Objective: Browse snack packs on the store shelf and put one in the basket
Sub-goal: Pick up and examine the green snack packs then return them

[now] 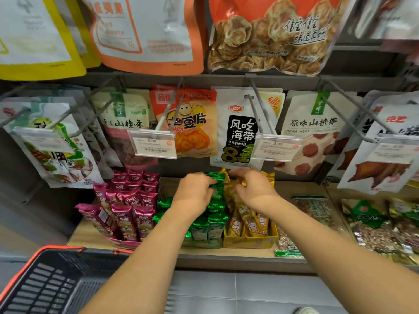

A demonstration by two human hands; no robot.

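Note:
On the wooden shelf [294, 191] stand three rows of small snack packs: magenta packs [127, 205], green packs [213, 225] and yellow packs [247, 220] in a yellow display box. My left hand [192, 193] grips a green pack [215, 179] at the back of the green row. My right hand [254, 186] reaches over the yellow row with curled fingers touching the tops of the packs; whether it holds one is unclear. A black basket with an orange rim [45, 279] sits at the lower left, below the shelf.
Larger snack bags hang on pegs above, with price tags [154, 145] sticking out toward me. Bags of nuts [371, 225] lie on the shelf to the right. Grey floor tiles [249, 293] show below the shelf edge.

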